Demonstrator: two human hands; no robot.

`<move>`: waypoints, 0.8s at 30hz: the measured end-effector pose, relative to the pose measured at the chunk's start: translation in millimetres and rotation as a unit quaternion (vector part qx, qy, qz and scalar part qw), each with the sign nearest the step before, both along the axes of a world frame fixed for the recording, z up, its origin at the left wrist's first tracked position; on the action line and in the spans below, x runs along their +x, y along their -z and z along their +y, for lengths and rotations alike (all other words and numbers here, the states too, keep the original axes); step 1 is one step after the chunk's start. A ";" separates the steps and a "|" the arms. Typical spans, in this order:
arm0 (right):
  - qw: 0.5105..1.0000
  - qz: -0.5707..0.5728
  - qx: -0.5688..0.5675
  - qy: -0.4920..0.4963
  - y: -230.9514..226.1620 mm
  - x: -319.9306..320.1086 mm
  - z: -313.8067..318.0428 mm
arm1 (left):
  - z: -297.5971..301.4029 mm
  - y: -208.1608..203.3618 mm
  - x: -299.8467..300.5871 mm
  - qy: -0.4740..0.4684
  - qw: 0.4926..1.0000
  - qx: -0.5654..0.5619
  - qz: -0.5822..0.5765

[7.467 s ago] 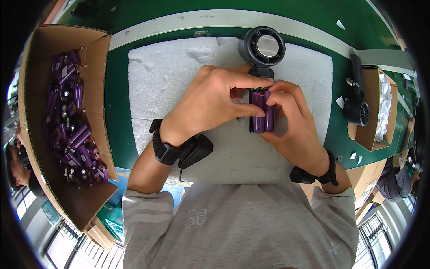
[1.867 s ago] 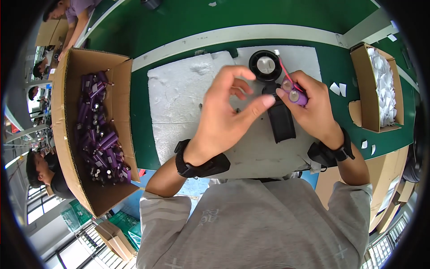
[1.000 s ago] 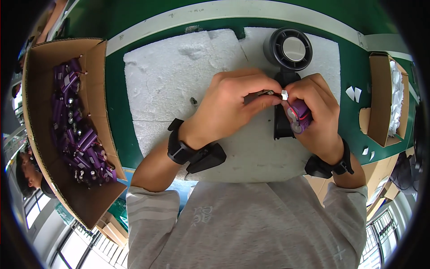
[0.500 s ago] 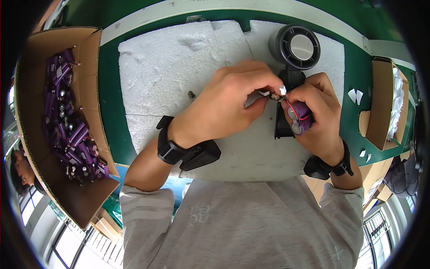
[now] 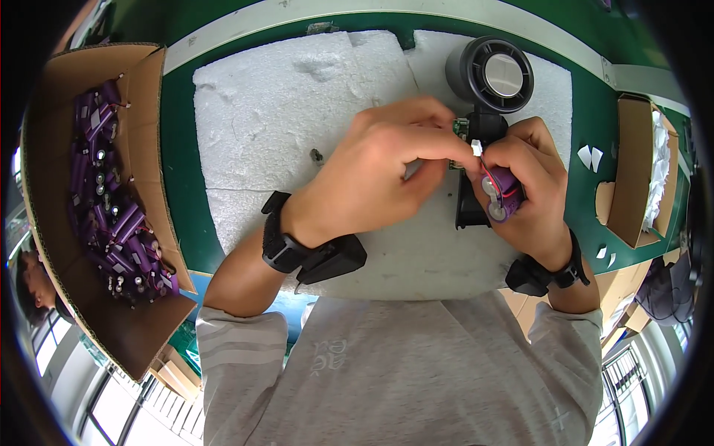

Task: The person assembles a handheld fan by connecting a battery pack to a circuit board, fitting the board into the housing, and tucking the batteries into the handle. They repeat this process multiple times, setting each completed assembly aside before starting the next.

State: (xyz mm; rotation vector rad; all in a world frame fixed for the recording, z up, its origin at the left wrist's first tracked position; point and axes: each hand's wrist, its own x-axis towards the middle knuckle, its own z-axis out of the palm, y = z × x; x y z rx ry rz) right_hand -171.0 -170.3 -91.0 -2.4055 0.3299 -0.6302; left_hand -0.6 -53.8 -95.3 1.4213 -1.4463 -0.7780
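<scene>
My right hand [image 5: 529, 182] is closed round a purple battery pack [image 5: 507, 195], whose round silvery cell ends face left. Red and black wires run from the pack up to a small white plug [image 5: 477, 148], which sits at my left index fingertip and right thumb. My left hand [image 5: 387, 167] pinches a small green circuit board [image 5: 460, 129], partly hidden behind its fingers. Beneath both hands lies a black handheld fan [image 5: 485, 126], its round ringed head with a silver centre pointing away from me. Whether the plug touches the board I cannot tell.
White foam sheets [image 5: 275, 119] cover the green table [image 5: 182, 149]. On the left stands an open cardboard box [image 5: 141, 97] of several purple battery packs. A smaller carton [image 5: 632, 171] with white pieces stands right, near white scraps [image 5: 590, 158]. Another person [image 5: 37, 286] shows at the far left.
The circuit board has turned in my left fingers, and its green face now shows beside the fan. My left index finger has stretched right to the white plug. My right hand has barely moved.
</scene>
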 end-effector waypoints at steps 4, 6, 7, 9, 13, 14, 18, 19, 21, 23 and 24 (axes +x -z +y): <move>1.000 -0.006 0.022 -0.007 -1.8 0.0 -1.5 | -1.7 -1.6 -7.9 -0.010 0.999 -0.011 0.042; 1.000 -0.007 0.027 -0.010 -1.0 -0.5 -2.4 | -3.3 0.4 -10.8 -0.018 0.998 -0.025 0.051; 1.000 -0.007 0.022 -0.013 0.0 -1.0 -2.8 | -3.7 2.9 -11.6 -0.025 0.997 -0.017 0.071; 1.000 -0.008 0.011 -0.020 1.1 -1.4 -3.2 | -4.3 6.9 -11.8 -0.040 0.993 -0.002 0.109; 1.000 -0.015 -0.006 -0.012 -0.9 -0.5 -1.0 | -4.5 8.4 -7.3 -0.004 0.998 -0.032 0.055; 1.000 -0.015 -0.007 -0.012 -0.7 -0.6 -0.7 | -4.3 7.8 -7.4 -0.003 0.998 -0.032 0.054; 1.000 -0.015 -0.014 -0.014 0.3 -2.1 -0.9 | -3.2 4.7 -8.5 -0.001 0.997 -0.034 0.070; 0.998 -0.044 0.035 -0.015 -1.7 -2.5 -2.4 | -2.7 4.2 -7.8 -0.001 0.997 -0.018 0.074; 0.986 -0.101 0.133 -0.016 -4.8 -4.4 -5.0 | -1.6 3.0 -7.0 -0.001 0.997 0.013 0.081; 0.981 -0.114 0.159 -0.010 -3.9 -11.7 -8.9 | -0.7 2.0 -8.0 -0.006 0.996 0.020 0.088; 0.975 -0.127 0.185 -0.004 -3.4 -15.9 -11.1 | -0.2 1.6 -8.5 -0.012 0.995 0.027 0.095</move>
